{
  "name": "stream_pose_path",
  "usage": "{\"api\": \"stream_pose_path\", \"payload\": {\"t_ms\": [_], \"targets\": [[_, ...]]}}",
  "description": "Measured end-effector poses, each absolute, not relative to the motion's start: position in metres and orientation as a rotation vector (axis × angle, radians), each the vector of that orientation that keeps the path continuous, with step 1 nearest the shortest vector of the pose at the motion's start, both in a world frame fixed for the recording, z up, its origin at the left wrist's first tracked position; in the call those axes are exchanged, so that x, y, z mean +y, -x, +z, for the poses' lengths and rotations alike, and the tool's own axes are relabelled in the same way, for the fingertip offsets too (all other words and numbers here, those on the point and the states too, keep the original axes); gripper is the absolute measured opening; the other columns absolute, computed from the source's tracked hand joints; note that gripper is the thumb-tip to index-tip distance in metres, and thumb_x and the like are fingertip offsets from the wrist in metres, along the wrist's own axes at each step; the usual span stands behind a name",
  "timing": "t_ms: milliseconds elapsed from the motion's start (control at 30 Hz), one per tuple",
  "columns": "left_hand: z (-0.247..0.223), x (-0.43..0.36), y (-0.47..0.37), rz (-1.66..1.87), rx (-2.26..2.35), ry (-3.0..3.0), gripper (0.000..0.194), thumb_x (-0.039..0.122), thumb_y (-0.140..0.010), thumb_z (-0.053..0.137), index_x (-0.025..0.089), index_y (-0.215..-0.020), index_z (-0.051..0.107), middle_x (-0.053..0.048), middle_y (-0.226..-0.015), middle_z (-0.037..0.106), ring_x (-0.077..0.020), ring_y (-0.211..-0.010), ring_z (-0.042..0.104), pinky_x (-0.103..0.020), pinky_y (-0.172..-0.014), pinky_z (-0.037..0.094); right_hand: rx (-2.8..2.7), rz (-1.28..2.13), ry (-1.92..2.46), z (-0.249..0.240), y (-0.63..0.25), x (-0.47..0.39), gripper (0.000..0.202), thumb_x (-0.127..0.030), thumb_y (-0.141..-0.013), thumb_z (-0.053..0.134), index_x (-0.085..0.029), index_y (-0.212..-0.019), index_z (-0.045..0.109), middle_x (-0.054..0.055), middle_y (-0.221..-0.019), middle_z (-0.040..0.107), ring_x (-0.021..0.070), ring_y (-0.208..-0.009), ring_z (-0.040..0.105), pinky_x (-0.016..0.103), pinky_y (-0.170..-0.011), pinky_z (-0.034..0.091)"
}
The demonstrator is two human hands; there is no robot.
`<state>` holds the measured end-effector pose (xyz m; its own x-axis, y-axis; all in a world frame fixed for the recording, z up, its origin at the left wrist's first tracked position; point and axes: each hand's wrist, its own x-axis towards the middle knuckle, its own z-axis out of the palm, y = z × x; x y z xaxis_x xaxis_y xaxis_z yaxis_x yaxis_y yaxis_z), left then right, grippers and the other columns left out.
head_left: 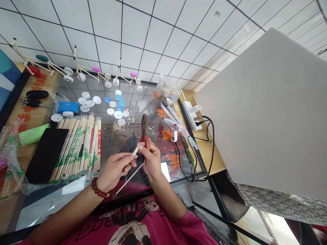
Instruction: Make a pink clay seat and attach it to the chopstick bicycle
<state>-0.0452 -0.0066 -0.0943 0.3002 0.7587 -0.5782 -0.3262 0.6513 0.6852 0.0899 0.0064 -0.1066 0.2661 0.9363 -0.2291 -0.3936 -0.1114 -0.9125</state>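
My left hand (114, 170) is closed, pinching short pale wooden sticks (135, 151) that look like cut chopstick pieces. Red-handled pliers (144, 125) are in my closed right hand (152, 160), their dark, rusty jaws pointing away from me. The right thumb and fingertip meet the far ends of the short sticks. Below the hands, a longer thin stick (129, 178) slants over the glass table top; whether a hand touches it is hidden. Small wood chips lie around the jaws.
Wrapped chopsticks (76, 146) and a black sheet (46, 154) lie left. White and blue bottle caps (118, 114) sit mid-table. Stick-built tricycle models (127, 75) stand along the tiled wall. A white glue gun (173, 126), its cable and a power strip (190, 114) lie right.
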Motion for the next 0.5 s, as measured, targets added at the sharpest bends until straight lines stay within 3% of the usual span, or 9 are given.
{"api": "stream_pose_path", "payload": {"t_ms": [500], "targets": [[-0.0956,-0.0051,0.0434,0.778,1.047,-0.518,0.036,0.042,-0.066,0.082,0.010,-0.082,0.076,-0.004,-0.064,0.064,-0.0033,-0.045,0.036,-0.018,-0.040,0.016,-0.687,1.201,1.221,-0.1085,-0.0908,0.0061,0.011,-0.027,-0.063,0.083,-0.024,-0.074,0.079,0.004,-0.103,0.069,0.0208,-0.100,0.062,0.037,-0.095,0.048]]}}
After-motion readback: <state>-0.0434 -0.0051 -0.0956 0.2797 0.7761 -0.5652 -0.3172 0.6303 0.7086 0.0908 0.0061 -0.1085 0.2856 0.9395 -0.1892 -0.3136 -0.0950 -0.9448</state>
